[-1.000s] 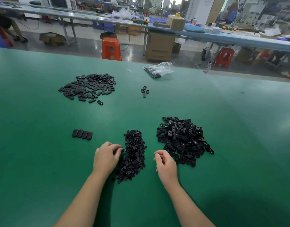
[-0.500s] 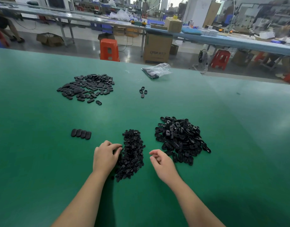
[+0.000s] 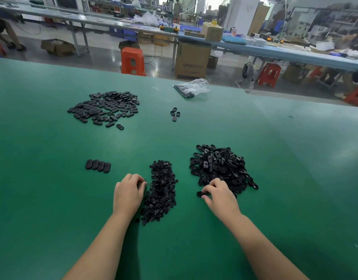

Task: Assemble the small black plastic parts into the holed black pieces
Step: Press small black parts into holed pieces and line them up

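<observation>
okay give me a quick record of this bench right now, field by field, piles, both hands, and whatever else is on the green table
surface: green table
small parts pile: near centre, between the hands
holed pieces pile: near right
far-left pile: flat oval pieces, spread out
row of four ovals: side by side, left of the small parts pile
loose pieces: small cluster mid-table
plastic bag: at the far edge, dark contents
left hand: fingers curled at the small parts pile's edge; any held part hidden
right hand: pinching one black piece at the holed pile's near edge
</observation>
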Action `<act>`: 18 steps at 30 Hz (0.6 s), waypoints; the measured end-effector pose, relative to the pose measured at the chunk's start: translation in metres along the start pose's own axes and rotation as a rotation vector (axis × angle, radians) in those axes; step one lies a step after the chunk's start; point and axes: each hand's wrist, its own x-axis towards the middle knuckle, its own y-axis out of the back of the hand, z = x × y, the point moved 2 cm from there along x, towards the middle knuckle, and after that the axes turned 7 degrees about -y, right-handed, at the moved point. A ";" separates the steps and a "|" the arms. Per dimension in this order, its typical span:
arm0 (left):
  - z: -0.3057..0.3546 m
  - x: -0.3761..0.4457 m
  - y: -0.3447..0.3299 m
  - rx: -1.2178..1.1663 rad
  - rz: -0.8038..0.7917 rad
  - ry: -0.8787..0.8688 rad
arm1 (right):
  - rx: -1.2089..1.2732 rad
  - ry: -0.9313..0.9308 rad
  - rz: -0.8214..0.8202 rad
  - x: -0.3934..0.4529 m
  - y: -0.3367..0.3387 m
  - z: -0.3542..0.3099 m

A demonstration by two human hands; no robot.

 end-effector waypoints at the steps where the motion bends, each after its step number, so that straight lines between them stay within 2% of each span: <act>1: 0.001 0.000 0.000 -0.001 -0.005 0.003 | -0.008 0.031 0.005 0.001 0.000 -0.002; 5: 0.003 -0.002 0.003 -0.076 0.015 0.060 | -0.063 0.162 0.012 0.001 -0.002 -0.014; 8: 0.004 -0.006 0.006 -0.150 0.039 0.102 | -0.017 0.109 0.030 0.003 -0.001 -0.020; 10: 0.007 -0.007 0.009 -0.175 0.056 0.105 | 0.264 -0.077 0.024 0.005 0.003 -0.022; 12: 0.007 -0.008 0.010 -0.199 0.061 0.089 | 0.683 -0.276 -0.025 0.008 0.002 -0.024; 14: 0.008 -0.007 0.011 -0.207 0.051 0.066 | 0.968 -0.386 -0.064 0.007 -0.002 -0.030; 18: 0.006 -0.005 0.009 -0.194 0.034 0.036 | 1.180 -0.423 -0.133 0.002 -0.017 -0.047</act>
